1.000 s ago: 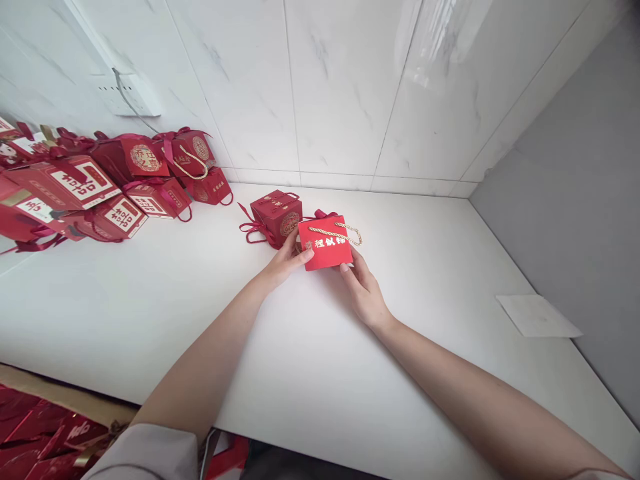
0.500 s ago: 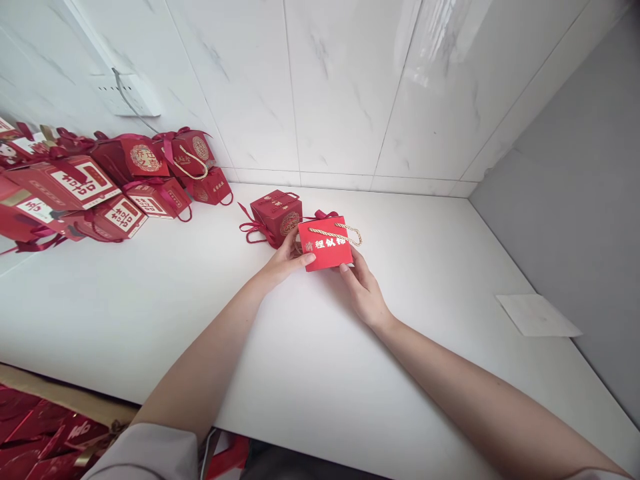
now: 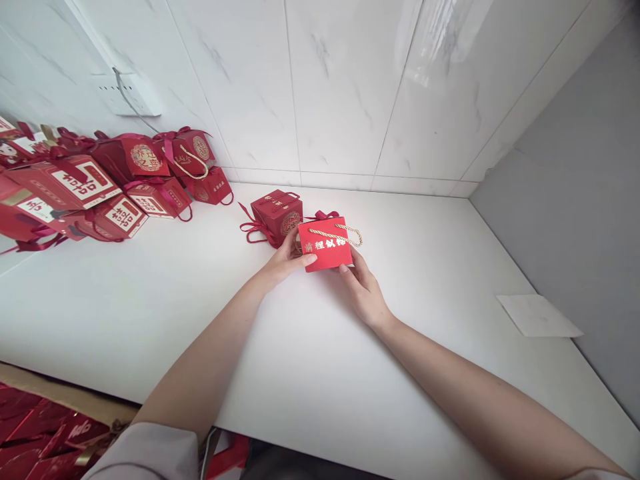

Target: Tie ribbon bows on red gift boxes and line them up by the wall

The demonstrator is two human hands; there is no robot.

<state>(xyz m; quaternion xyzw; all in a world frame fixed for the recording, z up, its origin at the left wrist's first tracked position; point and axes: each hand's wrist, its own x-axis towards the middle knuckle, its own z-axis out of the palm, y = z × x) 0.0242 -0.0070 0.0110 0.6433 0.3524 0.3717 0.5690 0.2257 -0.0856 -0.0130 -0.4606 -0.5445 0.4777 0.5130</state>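
A: Far left?
B: Pile of red boxes on the counter. Then a darker red box.
A: Left hand?
B: Half-curled, thumb on the lettered face, gripping the left side of the bright red box.
A: Where's that?
B: Between both hands, just right of the darker one, gold cord across it. Right hand: part-closed, holding its lower right corner. White sheet, far right.
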